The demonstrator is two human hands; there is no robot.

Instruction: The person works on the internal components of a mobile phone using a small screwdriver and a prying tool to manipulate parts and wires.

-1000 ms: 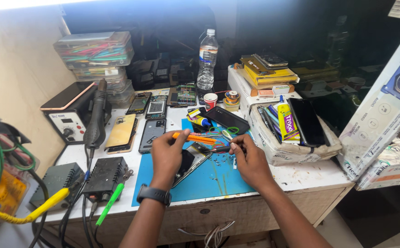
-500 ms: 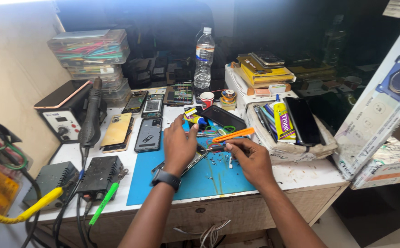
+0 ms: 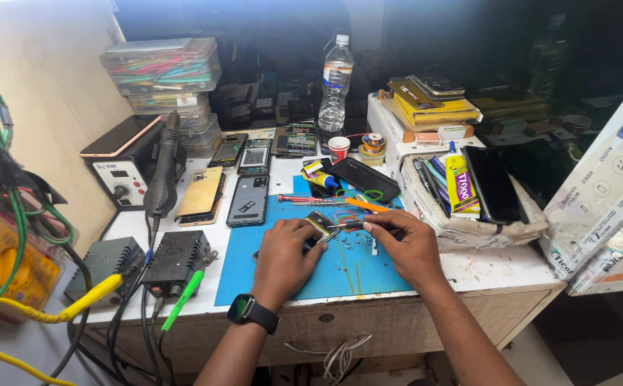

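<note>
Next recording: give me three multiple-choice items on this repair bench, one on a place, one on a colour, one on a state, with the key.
1. Where does the water bottle stand?
A. at the back of the bench, beyond the mat
B. on the floor
C. on the blue mat

2. What colour is the work mat?
A. red
B. blue
C. white

3. What is the left hand doing?
A. hanging off the bench
B. lifting the bottle
C. resting on the mat, holding a small phone part

Key: 1 A, it rises behind the phones; 2 B, the mat under both hands is blue; 3 C, its fingers press the part down while the right hand brings a thin tool to it.
</note>
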